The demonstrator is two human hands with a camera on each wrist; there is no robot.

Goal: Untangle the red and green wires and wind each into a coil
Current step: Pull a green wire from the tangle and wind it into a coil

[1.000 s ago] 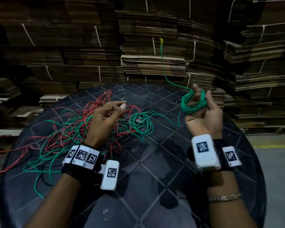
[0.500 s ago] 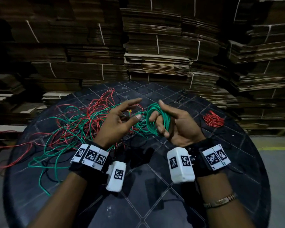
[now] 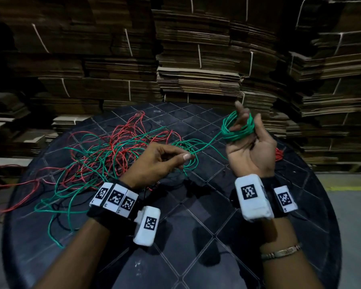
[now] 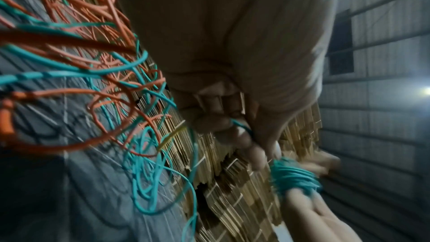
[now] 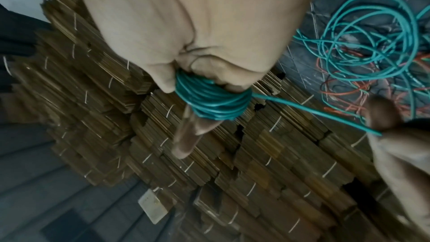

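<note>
We are winding the green wire onto our right hand, and the job seems partly done: a fair bundle is wound, yet plenty of green lies loose in the tangle with the red wire on the dark round table.

To do this step well, we judge that the strand between the hands should stay lightly taut, so each turn lies snug beside the others on the green coil. We should feed slowly and stop whenever red strands rise with the green, freeing the crossing before pulling on. Hard tugging could tighten knots in the pile or drag it off the table's edge.

Our right hand is raised, palm toward us, fingers only loosely bent, and the coil wraps round them; the right wrist view shows the turns sitting near the base of the fingers with the thumb beside them. The strand leaves the coil toward our left hand, which hangs just above the tangle with its fingers curled and pinches the green wire between thumb and fingertips. A small red bundle lies on the table past our right wrist, partly hidden.
</note>
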